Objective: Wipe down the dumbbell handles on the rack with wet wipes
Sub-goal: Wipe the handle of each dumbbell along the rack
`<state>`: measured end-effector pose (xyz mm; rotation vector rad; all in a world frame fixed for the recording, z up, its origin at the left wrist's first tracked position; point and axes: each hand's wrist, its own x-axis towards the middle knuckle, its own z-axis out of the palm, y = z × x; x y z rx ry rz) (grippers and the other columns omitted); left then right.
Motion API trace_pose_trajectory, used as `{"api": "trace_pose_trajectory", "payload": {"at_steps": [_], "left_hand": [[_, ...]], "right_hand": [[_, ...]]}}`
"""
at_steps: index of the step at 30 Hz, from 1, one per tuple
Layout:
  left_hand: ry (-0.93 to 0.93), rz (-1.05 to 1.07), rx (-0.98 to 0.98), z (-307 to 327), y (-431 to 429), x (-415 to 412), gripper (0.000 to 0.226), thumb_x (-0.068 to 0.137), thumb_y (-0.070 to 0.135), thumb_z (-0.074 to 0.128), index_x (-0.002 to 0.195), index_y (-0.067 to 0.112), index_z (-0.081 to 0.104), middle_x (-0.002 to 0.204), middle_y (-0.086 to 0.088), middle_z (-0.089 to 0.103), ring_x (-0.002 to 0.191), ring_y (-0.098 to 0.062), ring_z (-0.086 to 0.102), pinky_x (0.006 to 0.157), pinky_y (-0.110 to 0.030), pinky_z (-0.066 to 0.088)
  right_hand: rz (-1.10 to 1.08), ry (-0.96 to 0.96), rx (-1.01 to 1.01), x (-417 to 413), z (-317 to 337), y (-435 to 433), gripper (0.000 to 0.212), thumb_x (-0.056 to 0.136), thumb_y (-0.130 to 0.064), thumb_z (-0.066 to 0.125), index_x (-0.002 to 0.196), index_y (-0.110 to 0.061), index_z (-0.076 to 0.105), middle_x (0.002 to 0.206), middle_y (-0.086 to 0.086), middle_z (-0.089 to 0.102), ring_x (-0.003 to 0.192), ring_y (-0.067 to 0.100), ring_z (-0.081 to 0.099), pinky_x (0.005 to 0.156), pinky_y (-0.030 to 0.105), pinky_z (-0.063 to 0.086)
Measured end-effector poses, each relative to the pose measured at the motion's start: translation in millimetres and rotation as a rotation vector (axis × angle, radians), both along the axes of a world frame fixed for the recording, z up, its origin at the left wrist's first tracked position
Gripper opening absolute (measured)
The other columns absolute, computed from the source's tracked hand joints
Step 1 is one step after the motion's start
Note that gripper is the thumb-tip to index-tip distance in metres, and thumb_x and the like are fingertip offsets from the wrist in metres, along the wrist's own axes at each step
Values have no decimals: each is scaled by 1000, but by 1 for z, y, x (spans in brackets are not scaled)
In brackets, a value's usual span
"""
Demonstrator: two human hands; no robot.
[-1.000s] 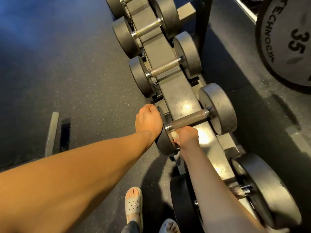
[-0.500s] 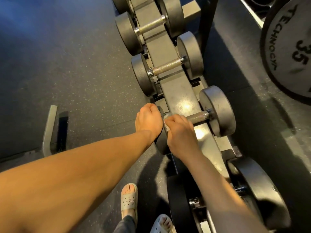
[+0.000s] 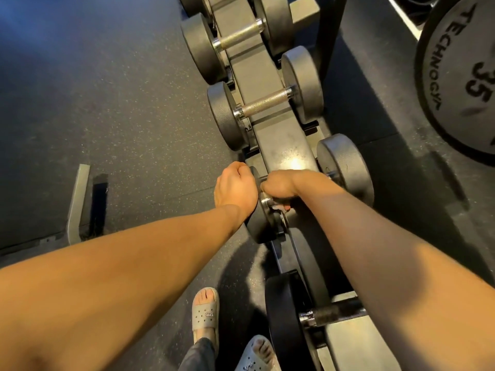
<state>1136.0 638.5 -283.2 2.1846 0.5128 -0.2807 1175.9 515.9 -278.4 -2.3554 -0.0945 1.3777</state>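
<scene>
long grey metal rack (image 3: 270, 135) runs 12 to 6 | round grey dumbbell (image 3: 345, 167) at centre | left hand (image 3: 235, 188) grips its near end | right hand (image 3: 278, 187) squeezes white wet wipe (image 3: 276, 207) round handle | rub all around, slowly

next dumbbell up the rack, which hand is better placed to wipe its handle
Right. The right hand is already wrapped around the current handle with the wipe, near the next dumbbell. The left hand is braced on the near weight head.
</scene>
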Motion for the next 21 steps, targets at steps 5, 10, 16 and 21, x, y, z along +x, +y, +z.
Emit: {"api": "trace_pose_trajectory", "payload": {"at_steps": [5, 10, 16, 21], "left_hand": [[-1, 22, -8, 2, -1, -1, 34, 104, 24, 36, 101, 17, 69, 94, -1, 64, 92, -27, 59, 83, -38, 47], [-18, 17, -5, 2, -1, -2, 34, 104, 22, 36, 99, 15, 69, 92, -2, 64, 90, -26, 59, 79, -36, 45], [1, 6, 0, 1, 0, 0, 34, 104, 23, 35, 99, 15, 68, 87, 2, 60, 92, -26, 58, 79, -35, 42], [5, 1, 7, 2, -1, -1, 33, 104, 25, 35, 101, 17, 67, 95, 0, 63, 95, -27, 59, 85, -38, 47]], "right_hand": [[384, -625, -135, -59, -8, -24, 27, 94, -24, 58, 121, -26, 57, 125, -2, 61, 120, 22, 55, 116, 52, 26], [365, -637, -125, -59, -6, -24, 28, 93, -22, 56, 120, -29, 57, 123, -5, 62, 120, 20, 54, 118, 52, 24], [59, -28, -47, 2, -2, 2, 21, 95, -16, 47, 79, -13, 61, 85, 12, 66, 77, 28, 64, 70, 39, 52], [213, -588, -312, -40, -7, 2, 26, 104, -29, 39, 102, -19, 63, 109, 5, 68, 101, 25, 60, 98, 42, 41]]}}
